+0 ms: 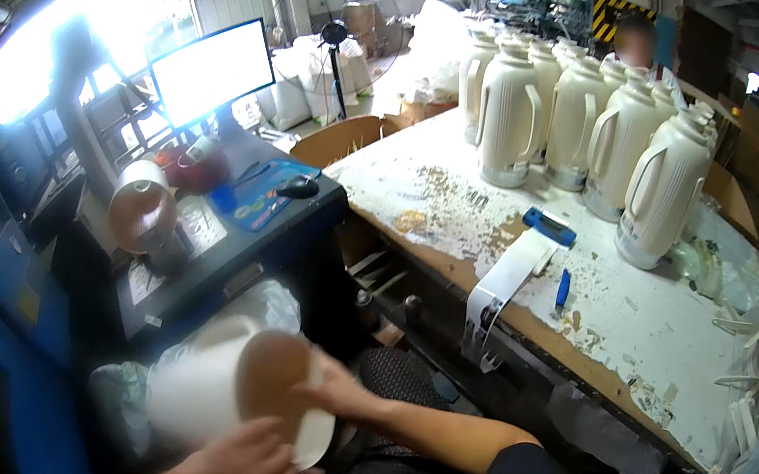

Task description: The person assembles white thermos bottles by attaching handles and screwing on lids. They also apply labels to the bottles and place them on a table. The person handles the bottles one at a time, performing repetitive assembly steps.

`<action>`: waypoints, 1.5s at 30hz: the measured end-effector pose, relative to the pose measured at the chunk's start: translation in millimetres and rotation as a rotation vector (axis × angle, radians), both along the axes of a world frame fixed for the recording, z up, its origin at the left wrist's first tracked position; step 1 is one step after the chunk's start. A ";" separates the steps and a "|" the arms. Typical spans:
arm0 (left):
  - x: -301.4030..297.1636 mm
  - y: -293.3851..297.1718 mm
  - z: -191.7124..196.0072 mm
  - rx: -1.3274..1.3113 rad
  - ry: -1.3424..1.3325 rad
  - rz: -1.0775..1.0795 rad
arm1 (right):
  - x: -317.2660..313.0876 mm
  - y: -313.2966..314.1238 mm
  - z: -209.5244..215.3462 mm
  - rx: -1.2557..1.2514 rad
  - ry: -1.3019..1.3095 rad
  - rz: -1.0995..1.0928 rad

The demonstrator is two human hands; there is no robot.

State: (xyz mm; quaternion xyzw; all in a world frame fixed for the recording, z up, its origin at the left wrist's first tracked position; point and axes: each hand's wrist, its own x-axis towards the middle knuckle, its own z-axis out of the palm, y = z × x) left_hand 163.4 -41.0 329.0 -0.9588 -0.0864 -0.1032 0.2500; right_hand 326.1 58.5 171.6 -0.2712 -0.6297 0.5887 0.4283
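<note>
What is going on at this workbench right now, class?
A seated person holds a white cylindrical casing low over the lap with both hands: the left hand under its open end, the right hand on the rim. The picture is blurred there, so the exact grip is unclear. On the worn white workbench to the right stands a cluster of finished white jugs with handles. A strip of white labels hangs over the bench edge. To the left, a monitor and mouse sit on a dark desk.

The white flask shell [217, 385] is smearing with motion blur, its outline unclear. The left hand [249, 465] is running off the bottom edge. At the surface's far edge, the rear white jugs [567, 58] are hiding behind front ones.
</note>
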 end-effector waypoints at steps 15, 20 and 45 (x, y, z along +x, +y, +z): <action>-29.3 -41.7 -255.5 -0.612 -0.726 0.804 | 36.3 -43.8 -100.0 0.663 -0.416 -0.114; -10.1 -52.4 -263.5 -0.678 -0.722 0.906 | 79.8 -88.3 -97.6 0.582 -0.327 -0.187; -44.7 -25.2 -261.8 -0.829 -0.698 0.678 | 82.9 56.4 -20.2 0.831 -0.383 -0.561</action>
